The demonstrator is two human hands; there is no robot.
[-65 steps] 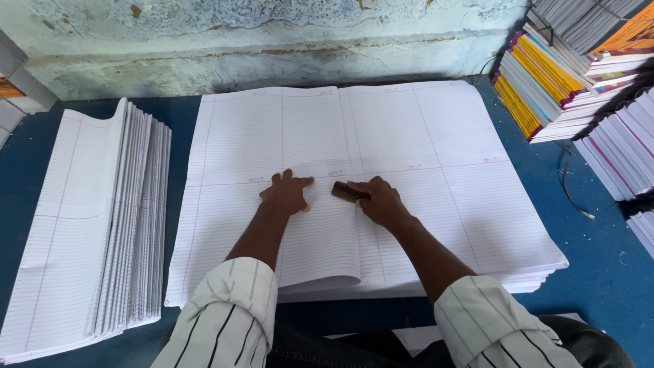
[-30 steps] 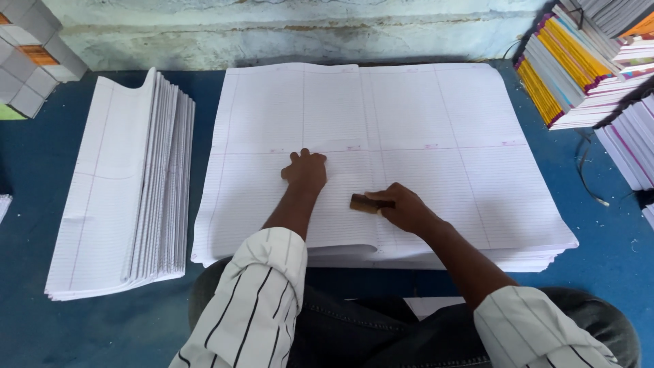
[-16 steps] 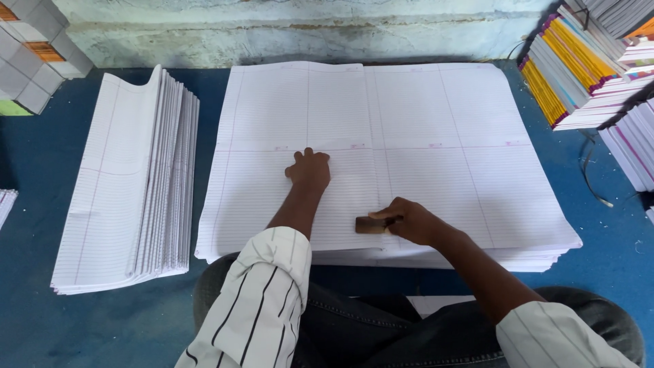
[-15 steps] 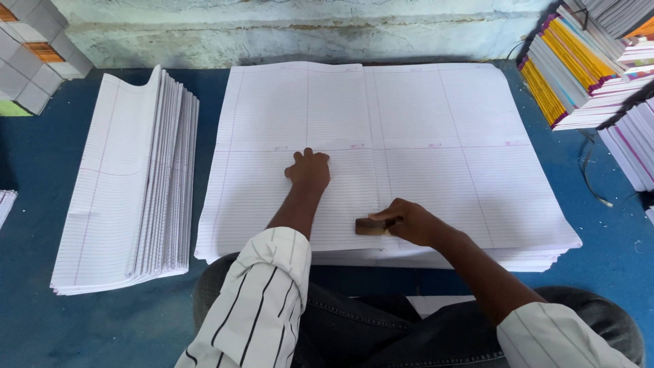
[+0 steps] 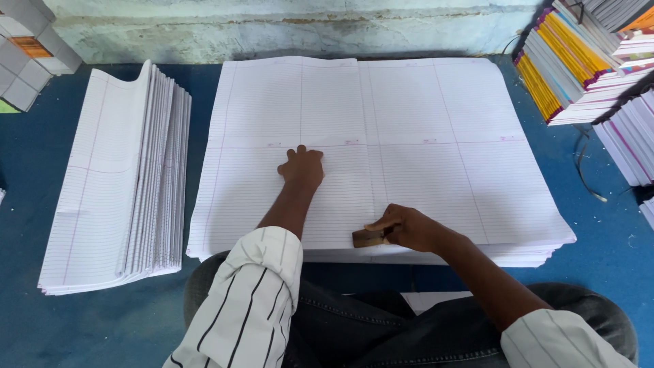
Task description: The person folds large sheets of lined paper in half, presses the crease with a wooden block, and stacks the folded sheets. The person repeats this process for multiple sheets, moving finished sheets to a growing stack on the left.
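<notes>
A thick stack of large white ruled sheets [image 5: 422, 123] lies on the blue floor in front of me. My left hand [image 5: 302, 166] rests palm down on the top sheet near its middle, fingers together. My right hand [image 5: 407, 228] grips a small brown wooden block [image 5: 368, 237] and presses it against the sheet at the stack's near edge. Both arms wear white sleeves with dark stripes.
A pile of folded ruled sheets [image 5: 116, 184] stands to the left. Stacks of bound notebooks with coloured spines [image 5: 579, 61] fill the right side. Grey and white boxes [image 5: 30, 54] sit at the far left by the pale wall [image 5: 286, 27]. My knees are under the stack's near edge.
My right hand has drawn the wooden block toward me along the sheet, from the middle to the near edge. My left hand stayed pressed on the sheet's middle.
</notes>
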